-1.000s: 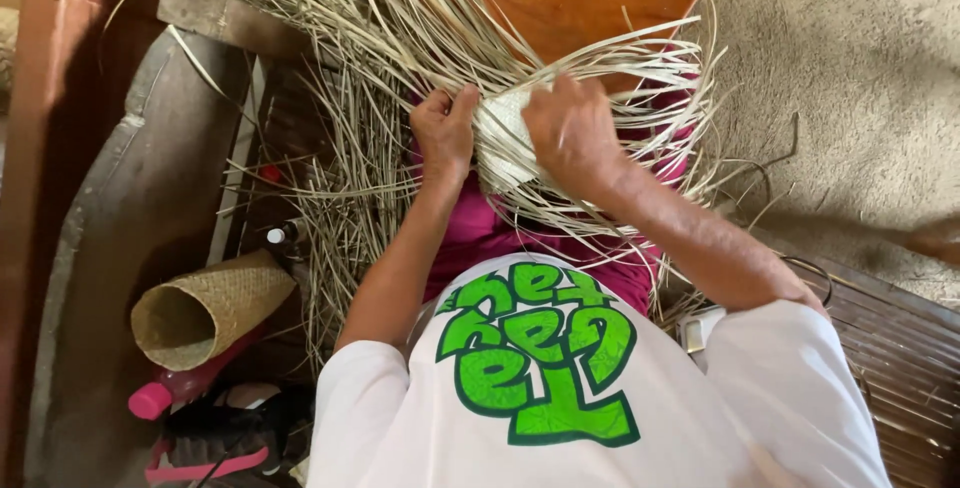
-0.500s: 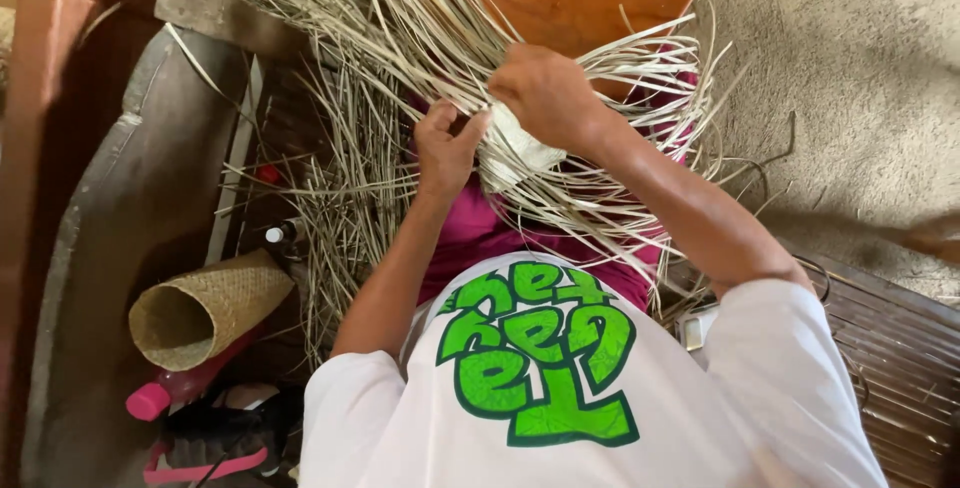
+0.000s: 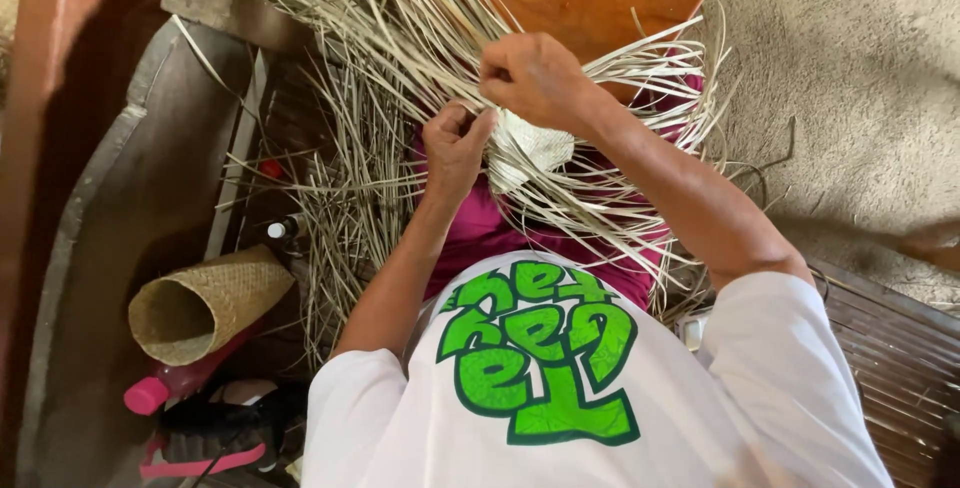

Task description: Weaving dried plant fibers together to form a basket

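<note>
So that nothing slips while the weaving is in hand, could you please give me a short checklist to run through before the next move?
1. Left hand closed on strands beside the woven piece: ok.
2. Right hand has a closed grip on strands raised above the piece: ok.
3. Woven piece resting in the lap between both hands: ok.
4. Loose straw strands fanned out and within reach: ok, though they cross one another.
5. Which single strand the right hand pulls: cannot tell.
6. Finished woven basket lying aside on the left, apart from both hands: ok.
</note>
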